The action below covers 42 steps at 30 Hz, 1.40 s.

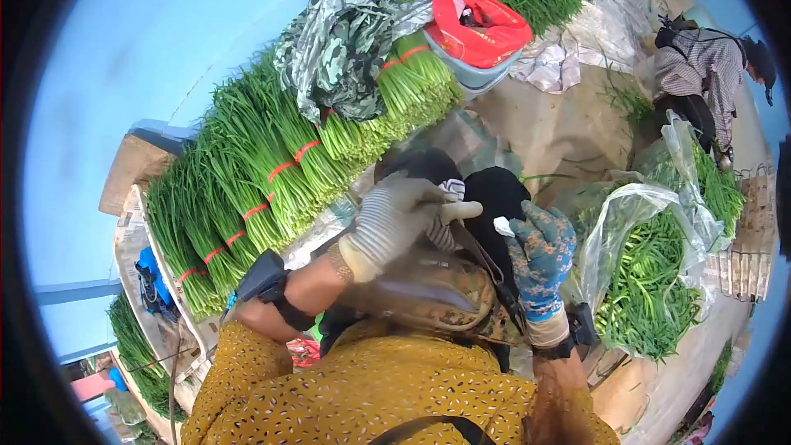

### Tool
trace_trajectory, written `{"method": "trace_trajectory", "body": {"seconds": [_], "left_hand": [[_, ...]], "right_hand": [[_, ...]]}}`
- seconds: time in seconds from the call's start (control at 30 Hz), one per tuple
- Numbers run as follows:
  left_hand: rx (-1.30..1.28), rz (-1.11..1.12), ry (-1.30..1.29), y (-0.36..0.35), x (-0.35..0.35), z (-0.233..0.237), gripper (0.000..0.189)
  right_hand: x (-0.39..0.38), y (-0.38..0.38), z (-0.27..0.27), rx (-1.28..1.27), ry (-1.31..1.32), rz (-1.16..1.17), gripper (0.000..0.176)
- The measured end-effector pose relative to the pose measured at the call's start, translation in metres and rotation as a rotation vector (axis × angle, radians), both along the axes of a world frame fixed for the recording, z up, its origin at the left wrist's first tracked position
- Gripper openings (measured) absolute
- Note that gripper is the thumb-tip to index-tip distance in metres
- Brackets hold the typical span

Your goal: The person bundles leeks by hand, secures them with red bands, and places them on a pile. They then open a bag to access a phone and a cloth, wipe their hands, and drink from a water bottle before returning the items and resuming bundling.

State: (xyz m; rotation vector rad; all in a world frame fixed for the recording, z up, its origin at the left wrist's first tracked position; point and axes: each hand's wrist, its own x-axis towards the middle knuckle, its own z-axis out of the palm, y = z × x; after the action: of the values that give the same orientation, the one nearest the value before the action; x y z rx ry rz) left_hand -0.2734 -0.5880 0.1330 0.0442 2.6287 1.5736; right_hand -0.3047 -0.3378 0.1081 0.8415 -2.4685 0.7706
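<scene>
My left hand (387,222), in a white and grey striped glove, hovers over my lap with its fingers stretched apart, a white covering on one digit (461,212). No held thing shows in it. Below it lies a brown camouflage-patterned bag (432,292), somewhat blurred. To the right is my right hand (540,251), in a blue floral glove, its thumb and fingers pinched together. A small white piece (503,227) shows at those fingertips; I cannot tell whether it is held or part of a finger covering. My dark-clad knee (496,194) is between the hands.
Green leafy bundles with red bands (280,169) line the left and back. A camouflage cloth (342,49) lies on them, beside a bucket (478,74) with a red bag (478,25). Loose greens (651,280) fill a clear plastic bag (610,231) at right. Another person (709,74) bends beyond.
</scene>
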Motion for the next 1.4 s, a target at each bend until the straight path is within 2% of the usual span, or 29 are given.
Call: {"method": "trace_trajectory", "body": {"seconds": [0.03, 0.07, 0.2, 0.23, 0.33, 0.37, 0.47, 0.53, 0.6, 0.63, 0.73, 0.77, 0.8, 0.87, 0.9, 0.93, 1.0, 1.03, 1.17, 1.27, 1.33, 1.4], "left_hand": [[0.066, 0.064, 0.008, -0.005, 0.004, -0.021, 0.012], [0.132, 0.128, 0.019, -0.007, 0.005, -0.021, 0.012], [0.877, 0.301, -0.152, -0.016, 0.011, 0.005, 0.014], [1.144, 0.292, -0.163, -0.021, 0.013, 0.006, 0.021], [1.194, 0.348, -0.121, -0.032, 0.009, -0.003, 0.025], [1.103, 0.335, -0.11, -0.037, 0.012, -0.008, 0.029], [1.157, 0.224, -0.105, -0.05, -0.003, -0.003, 0.046], [1.204, 0.271, -0.048, -0.05, -0.03, 0.009, 0.052], [1.318, 0.029, -0.095, -0.059, -0.058, 0.031, 0.051], [1.331, 0.109, -0.111, -0.053, -0.067, 0.05, 0.049], [1.125, 0.171, -0.04, -0.093, -0.146, -0.012, 0.036], [1.151, 0.096, -0.063, -0.094, -0.168, -0.008, 0.032], [1.163, 0.164, -0.023, -0.079, -0.186, 0.01, 0.031], [1.138, 0.263, 0.111, -0.073, -0.236, -0.002, 0.029], [1.158, 0.171, 0.133, -0.081, -0.265, -0.012, 0.026], [1.16, 0.197, 0.111, -0.086, -0.29, -0.025, 0.024], [1.125, 0.413, 0.118, -0.077, -0.335, -0.029, 0.023], [1.144, 0.44, 0.128, -0.073, -0.353, -0.03, 0.023], [1.225, 0.413, 0.231, -0.051, -0.42, -0.043, 0.021], [0.481, 0.528, 0.168, -0.051, -0.464, -0.104, 0.016], [-0.079, 0.256, -0.125, -0.053, -0.468, -0.13, 0.015], [-0.293, 0.191, -0.125, -0.046, -0.452, -0.123, 0.015]], "right_hand": [[-0.001, 0.0, -0.002, -0.011, -0.001, -0.004, 0.027], [-0.002, -0.001, -0.001, -0.023, -0.003, -0.007, 0.028], [-0.005, -0.005, 0.003, -0.108, -0.032, -0.023, 0.031], [-0.006, -0.007, 0.004, -0.138, -0.044, -0.027, 0.032], [-0.007, -0.009, 0.003, -0.225, -0.096, -0.049, 0.032], [-0.006, -0.009, 0.004, -0.249, -0.113, -0.051, 0.032], [-0.014, -0.006, 0.012, -0.285, -0.122, -0.065, 0.032], [-0.019, -0.002, 0.015, -0.274, -0.146, -0.069, 0.032], [-0.027, -0.001, 0.014, -0.337, -0.205, -0.095, 0.031], [-0.032, 0.0, 0.01, -0.354, -0.221, -0.112, 0.03], [-0.05, 0.004, 0.01, -0.336, -0.246, -0.174, 0.027], [-0.057, 0.005, 0.011, -0.337, -0.245, -0.182, 0.026], [-0.065, 0.007, 0.011, -0.336, -0.247, -0.191, 0.026], [-0.08, 0.009, 0.01, -0.311, -0.231, -0.204, 0.026], [-0.086, 0.008, 0.009, -0.332, -0.24, -0.213, 0.026], [-0.093, 0.008, 0.006, -0.352, -0.253, -0.224, 0.026], [-0.107, 0.011, -0.003, -0.339, -0.298, -0.248, 0.022], [-0.113, 0.012, -0.006, -0.325, -0.332, -0.257, 0.019], [-0.142, 0.008, -0.029, -0.373, -0.444, -0.319, 0.016], [-0.163, 0.004, -0.049, -0.398, -0.463, -0.319, 0.016], [-0.177, -0.001, -0.054, -0.431, -0.49, -0.294, 0.017], [-0.192, -0.011, -0.051, -0.4, -0.437, -0.281, 0.02]]}}
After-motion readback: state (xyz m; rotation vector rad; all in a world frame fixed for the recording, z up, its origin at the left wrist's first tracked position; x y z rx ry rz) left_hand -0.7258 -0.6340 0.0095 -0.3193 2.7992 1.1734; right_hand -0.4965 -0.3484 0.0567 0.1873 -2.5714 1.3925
